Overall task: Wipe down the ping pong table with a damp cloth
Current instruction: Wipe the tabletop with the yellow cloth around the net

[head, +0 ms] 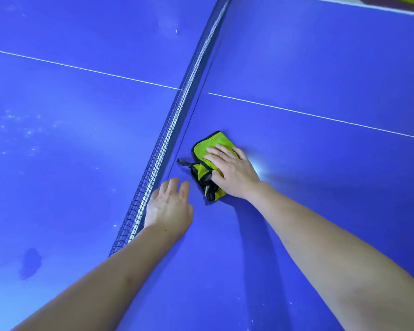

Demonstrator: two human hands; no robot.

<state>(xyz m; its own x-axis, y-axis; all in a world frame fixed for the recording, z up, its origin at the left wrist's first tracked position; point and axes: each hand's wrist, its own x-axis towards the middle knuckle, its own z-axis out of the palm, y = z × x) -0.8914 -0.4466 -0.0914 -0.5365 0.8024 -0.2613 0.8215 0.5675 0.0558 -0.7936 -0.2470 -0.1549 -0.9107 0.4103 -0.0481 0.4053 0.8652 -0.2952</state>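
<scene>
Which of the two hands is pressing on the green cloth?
The right hand, lying flat on the green cloth. The left hand rests on the bare table beside the net.

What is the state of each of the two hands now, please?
Left hand: open, fingers resting on the table beside the net, holding nothing.
Right hand: open, pressing flat on the green cloth.

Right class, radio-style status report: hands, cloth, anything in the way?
Right hand flat, pressing green cloth on blue table. Left hand open, resting on table beside net. Net close left of cloth; nothing else near.
</scene>
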